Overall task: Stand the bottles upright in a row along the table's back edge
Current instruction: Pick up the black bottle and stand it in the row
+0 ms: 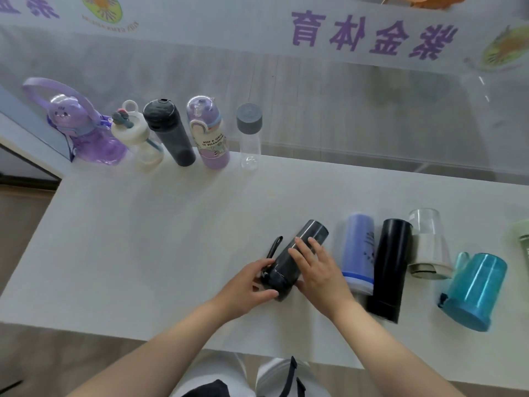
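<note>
A dark grey bottle with a strap (307, 239) lies on its side near the table's front. My left hand (249, 285) grips its cap end and my right hand (317, 267) rests over its body. Along the back edge several bottles stand upright: a purple bear bottle (86, 130), a white one (140, 141), a dark grey one (169, 133), a lilac printed one (209, 133) and a clear one with a grey cap (249, 136). To my right lie a blue bottle (359, 250), a black bottle (389, 267), a clear bottle (428, 245) and a teal bottle (472, 290).
The white table (143, 239) backs onto a glass partition with purple lettering (372, 35). A pale green object (522, 239) shows at the right edge. The table's left edge drops to a wooden floor (23, 224).
</note>
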{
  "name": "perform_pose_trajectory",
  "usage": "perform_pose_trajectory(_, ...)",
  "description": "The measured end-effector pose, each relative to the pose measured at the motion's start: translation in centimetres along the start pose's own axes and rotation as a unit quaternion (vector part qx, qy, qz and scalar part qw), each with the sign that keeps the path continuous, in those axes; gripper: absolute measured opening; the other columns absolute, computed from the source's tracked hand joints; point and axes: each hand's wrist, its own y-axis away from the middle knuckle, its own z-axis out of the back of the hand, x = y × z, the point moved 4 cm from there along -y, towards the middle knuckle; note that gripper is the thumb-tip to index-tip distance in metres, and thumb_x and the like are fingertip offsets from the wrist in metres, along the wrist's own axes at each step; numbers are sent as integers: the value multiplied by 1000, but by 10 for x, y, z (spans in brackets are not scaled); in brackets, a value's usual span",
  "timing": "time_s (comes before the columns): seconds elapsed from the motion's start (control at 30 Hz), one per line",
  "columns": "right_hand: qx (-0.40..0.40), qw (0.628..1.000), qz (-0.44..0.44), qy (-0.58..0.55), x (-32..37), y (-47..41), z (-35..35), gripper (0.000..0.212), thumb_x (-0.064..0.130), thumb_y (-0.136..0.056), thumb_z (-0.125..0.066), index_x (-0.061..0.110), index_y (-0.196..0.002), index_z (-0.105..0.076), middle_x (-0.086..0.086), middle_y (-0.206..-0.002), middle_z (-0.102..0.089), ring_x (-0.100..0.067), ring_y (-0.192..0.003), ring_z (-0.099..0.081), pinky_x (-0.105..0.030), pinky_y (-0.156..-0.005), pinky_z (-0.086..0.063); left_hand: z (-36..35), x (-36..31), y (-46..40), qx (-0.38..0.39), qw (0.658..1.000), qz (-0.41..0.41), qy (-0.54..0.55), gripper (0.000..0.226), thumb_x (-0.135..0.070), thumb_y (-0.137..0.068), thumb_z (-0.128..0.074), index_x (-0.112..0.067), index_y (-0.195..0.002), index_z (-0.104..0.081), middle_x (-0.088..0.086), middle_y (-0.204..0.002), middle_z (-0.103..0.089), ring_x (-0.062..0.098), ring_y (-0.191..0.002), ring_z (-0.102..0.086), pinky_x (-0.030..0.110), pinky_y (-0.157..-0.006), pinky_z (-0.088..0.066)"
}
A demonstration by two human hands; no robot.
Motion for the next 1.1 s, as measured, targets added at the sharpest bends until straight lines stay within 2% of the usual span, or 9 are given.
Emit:
perform_pose_trajectory(0.13,-21,999,14,-36,-7,7,10,84,38,-70,-83,17,-138,-38,-9,-149,-45,-38,-134,-44,-49,-99,-48,3,-17,11,-48,999,-10,7,59,-37,-71,-76,-48,-123,-50,-13,-121,-54,9,-93,-61,29,-87,-53)
perform_pose_trajectory(0.23,-11,997,32,-67,-10,10,17,84,45,-85,-66,20,-152,-21,-3,-162,-17,-29,-149,-12,-40,-119,-20,10,-37,17,-74,997,-23,-1,50,-44,-69,-73,-53,-113,-51,-15,-116,-56,6,-86,-61,25,-82,-52)
perform_pose_trajectory(0.3,13,995,29,-95,-9,11,20,88,46,-86,-64,22,-154,-13,0,-163,-8,-25,-150,0,-36,-121,-7,11,-52,19,-86,996,-33,-15,41,-43,-72,-73,-49,-108,-54,-14,-108,-58,4,-81,-61,20,-76,-51)
perform_pose_trajectory(0.43,-32,983,29,-177,-10,10,27,84,40,-75,-75,25,-144,-31,-3,-155,-29,-28,-146,-20,-45,-115,-29,9,-77,18,-102,994,-44,3,29,-44,-81,-66,-34,-107,-58,-10,-99,-62,2,-81,-61,15,-72,-48)
perform_pose_trajectory(0.57,-83,959,-34,-269,-22,3,37,82,38,-69,-81,25,-139,-41,6,-144,-43,-15,-135,-38,-28,-106,-38,21,-62,9,-118,990,-25,74,40,-62,-84,-40,-43,-116,-53,-12,-101,-65,9,-94,-61,27,-85,-48)
perform_pose_trajectory(0.67,-103,929,-73,-348,-27,-10,49,70,41,-71,-78,33,-131,-45,17,-130,-52,-5,-120,-49,-21,-98,-41,31,-19,-2,-146,974,32,-171,59,-63,-88,-30,-35,-139,-37,-7,-140,-47,17,-133,-38,34,-110,-30)
perform_pose_trajectory(0.77,-115,898,-92,-415,-30,-27,56,56,34,-76,-77,46,-122,-46,24,-118,-56,0,-111,-54,-17,-92,-43,34,23,-10,-168,922,84,-338,80,-65,-80,-13,-27,-150,-21,1,-159,-18,27,-146,-14,40,-116,-10)
perform_pose_trajectory(0.9,-80,841,-152,-512,-44,-52,47,58,28,-80,-76,37,-129,-47,14,-120,-62,-2,-111,-59,-29,-102,-46,39,45,-16,-179,899,60,-396,59,-47,-90,-32,-26,-145,-31,4,-153,-32,30,-139,-30,39,-113,-6)
perform_pose_trajectory(1.1,-62,833,-181,-519,-54,-90,51,61,30,-80,-76,26,-133,-47,11,-122,-63,-4,-113,-60,-27,-101,-46,39,49,-15,-200,897,20,-394,57,-43,-91,-35,-27,-146,-35,3,-154,-33,26,-141,-26,44,-114,-14)
